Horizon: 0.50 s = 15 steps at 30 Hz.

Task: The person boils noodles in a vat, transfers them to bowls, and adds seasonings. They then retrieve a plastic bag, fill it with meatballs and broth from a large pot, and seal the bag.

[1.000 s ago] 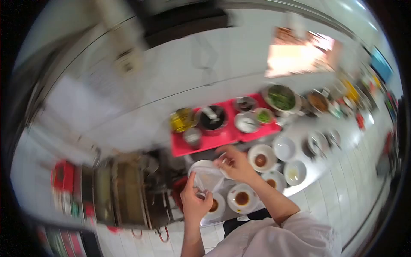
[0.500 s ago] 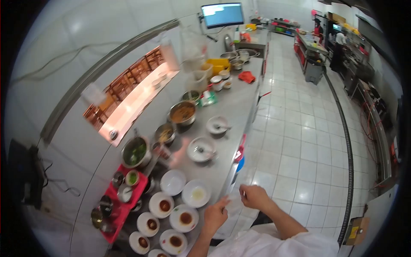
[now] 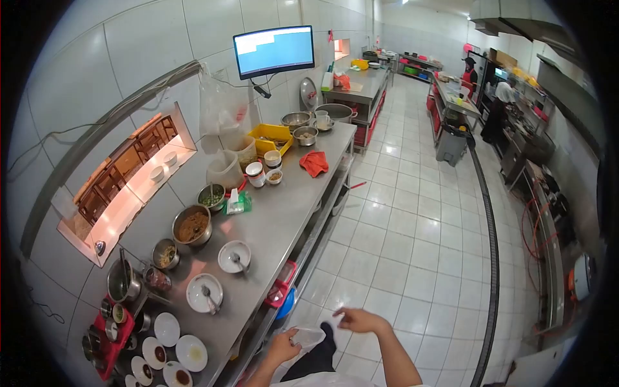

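A thin, translucent plastic piece [image 3: 309, 335], perhaps a bag, is gripped by my left hand [image 3: 284, 347] beside the counter's front edge. To its right is my right hand [image 3: 360, 321], its fingers closed together over the floor; a faint pale wisp shows at the fingertips, too unclear to identify. Left of my hands, a white bowl with a spoon [image 3: 204, 293] and another bowl with a spoon [image 3: 234, 256] rest on the steel counter [image 3: 274, 222]. White bowls with dark sauce [image 3: 177, 374] stand at the lower left.
Steel pots of food [image 3: 192, 225] line the wall side, near a red tray [image 3: 118, 335]. An orange cloth [image 3: 314, 164] and yellow bin [image 3: 269, 138] lie farther along. A blue item [image 3: 285, 303] sits below the counter edge. Two people [image 3: 500, 109] stand far back right.
The view has swung, so the counter appears farther left. My left hand now shows translucent plastic in its grip. My right hand appears lower and farther left.
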Tool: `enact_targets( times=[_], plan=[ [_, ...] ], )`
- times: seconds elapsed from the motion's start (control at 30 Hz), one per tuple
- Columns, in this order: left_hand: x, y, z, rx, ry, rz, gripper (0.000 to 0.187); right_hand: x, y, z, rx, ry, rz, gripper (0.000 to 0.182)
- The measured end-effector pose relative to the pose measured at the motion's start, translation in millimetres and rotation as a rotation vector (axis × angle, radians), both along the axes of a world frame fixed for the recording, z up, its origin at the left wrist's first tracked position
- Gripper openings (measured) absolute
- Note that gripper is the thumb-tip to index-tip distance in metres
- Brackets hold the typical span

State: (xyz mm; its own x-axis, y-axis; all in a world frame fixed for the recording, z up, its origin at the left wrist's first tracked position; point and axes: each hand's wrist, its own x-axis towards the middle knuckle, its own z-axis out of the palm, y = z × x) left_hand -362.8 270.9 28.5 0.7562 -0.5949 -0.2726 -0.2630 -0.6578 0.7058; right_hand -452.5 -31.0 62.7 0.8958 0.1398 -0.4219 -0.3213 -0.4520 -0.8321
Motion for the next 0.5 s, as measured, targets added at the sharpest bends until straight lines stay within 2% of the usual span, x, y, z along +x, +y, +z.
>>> enact_targets(
  times=[0.1,0.13,0.17,0.2,0.23,0.27,0.3,0.33,0.4,0.5],
  plan=[
    [38.0,-59.7,-26.5,0.038,0.025,-0.016,0.061,53.2,-83.7,-67.3,0.395,-0.122,-0.517,0.033],
    [54.8,-85.4,-31.7,0.084,0.054,-0.029,0.062,58.3,-111.1,-103.7,0.338,-0.134,-0.711,0.034],
    [66.9,-110.5,-40.4,0.072,0.05,-0.019,0.062,48.5,-138.4,-163.1,0.279,-0.146,-0.905,0.034],
    [76.9,-134.8,-47.7,0.055,0.106,0.001,0.063,17.1,-167.6,-261.9,-0.413,-0.277,-0.919,0.04],
    [100.6,-170.0,-48.9,0.025,0.148,0.02,0.064,-24.9,-196.1,-305.2,-0.528,0.045,-0.656,0.054],
    [116.0,-203.6,-43.5,0.01,0.127,0.004,0.065,-67.7,-225.4,-338.1,-0.581,0.609,-0.233,0.06],
    [128.4,-238.6,-38.9,-0.003,0.141,0.02,0.065,-108.0,-240.7,-330.6,-0.415,0.816,-0.24,0.058],
    [148.3,-275.9,-33.1,-0.055,0.075,-0.023,0.064,-127.7,-251.5,-312.6,-0.268,0.88,-0.473,0.056],
    [187.9,-339.6,-18.1,-0.116,0.029,-0.099,0.062,-150.8,-273.4,-278.5,-0.109,0.908,-0.776,0.051],
    [244.0,-429.9,9.9,-0.215,-0.041,-0.152,0.059,-151.9,-321.2,-249.3,-0.023,0.897,-0.969,0.045]
  ],
)
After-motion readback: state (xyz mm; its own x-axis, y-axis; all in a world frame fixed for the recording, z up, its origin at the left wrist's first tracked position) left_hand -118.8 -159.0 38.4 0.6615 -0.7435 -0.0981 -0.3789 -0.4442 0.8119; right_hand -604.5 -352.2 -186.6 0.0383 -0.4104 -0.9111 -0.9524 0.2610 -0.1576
